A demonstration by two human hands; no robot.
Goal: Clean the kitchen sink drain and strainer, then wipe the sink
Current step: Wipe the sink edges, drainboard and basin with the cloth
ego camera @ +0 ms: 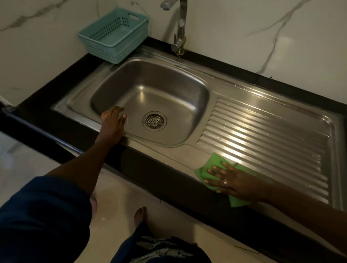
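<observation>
a soft green cloth (211, 160) is pressed flat on the front lip of the ribbed steel drainboard (261, 137) by the right hand (231, 178), fingers spread straight. the left hand (113, 123), fingers loosely extended and empty, is held at the smooth basin (144, 82) rim near the slotted strainer (154, 121). the cloth is judged light, limp, best bunched.

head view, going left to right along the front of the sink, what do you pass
left hand → round steel drain strainer → green cloth pressed flat under the right hand
</observation>
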